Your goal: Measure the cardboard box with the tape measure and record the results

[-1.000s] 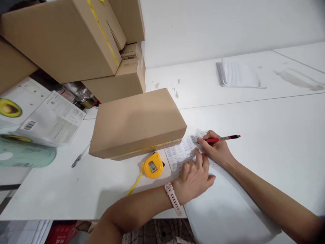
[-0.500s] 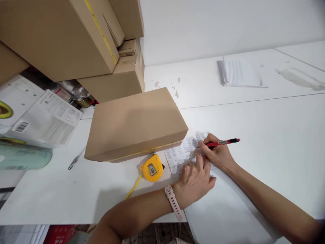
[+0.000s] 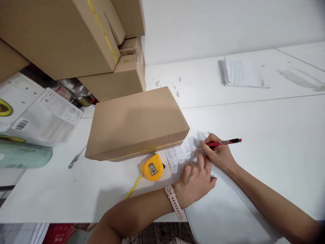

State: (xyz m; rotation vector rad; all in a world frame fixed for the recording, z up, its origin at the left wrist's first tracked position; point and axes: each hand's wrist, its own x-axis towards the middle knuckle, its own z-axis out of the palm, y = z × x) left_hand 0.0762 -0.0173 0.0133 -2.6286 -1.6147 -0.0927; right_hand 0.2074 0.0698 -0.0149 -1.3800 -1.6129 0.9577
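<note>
Red pen pinched firmly between thumb and fingers of the right hand, a bit right of centre, writing end angled down at the paper; touching it or not, can't really tell. Okay, from the far left: white carton with an avocado print and a barcode, plus a teal rounded thing just below, partly cut off by the edge. Above those, a big cardboard box with a yellow strip, then some blurry jars and a smaller cardboard box lower down. Next, a grey pen just lying on the white surface, and beside it a plain brown box, sitting kinda skewed. Right in front of that, a chunky yellow tape measure, bit of tape pulled out toward the left forearm. Then the left hand, pink wristband on, fingers half curled and loose, thumb out to the side, resting on the paper and gripping nothing. Between the forearms, a pale grey sheet. Way at the back right, a stack of papers and, further along, a greyish smear.
</note>
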